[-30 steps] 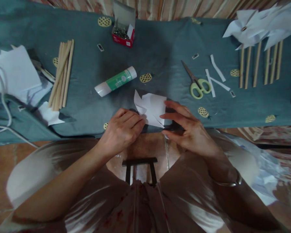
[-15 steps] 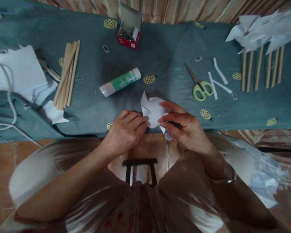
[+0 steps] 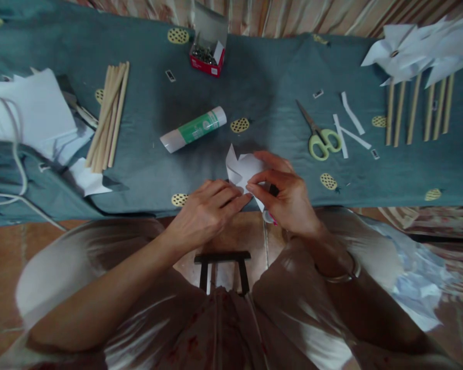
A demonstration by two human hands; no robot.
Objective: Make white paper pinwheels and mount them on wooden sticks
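Note:
Between my hands, over the table's near edge, is a white paper pinwheel (image 3: 247, 167) with curled, folded points. My left hand (image 3: 212, 208) is closed on its lower left side, thumb and fingertips at the paper. From the right, my right hand (image 3: 283, 190) pinches near the pinwheel's middle with thumb and index finger, its other fingers behind the paper. Whether something small sits in that pinch is hidden. A green-and-white glue stick (image 3: 195, 129) lies just beyond. Further right are scissors (image 3: 319, 139) with light green handles, lying open beside several paper strips (image 3: 353, 113).
A red box of metal pins (image 3: 207, 59) stands open at the back. Wooden sticks (image 3: 108, 118), white paper sheets (image 3: 42, 110) and a white cable (image 3: 17, 154) lie at left. Finished pinwheels on sticks (image 3: 412, 56) rest at the far right. A stool (image 3: 223, 257) is below.
My right hand has moved left, bringing its thumb and index finger to the pinwheel's middle. My left fingers have shifted slightly right along the paper.

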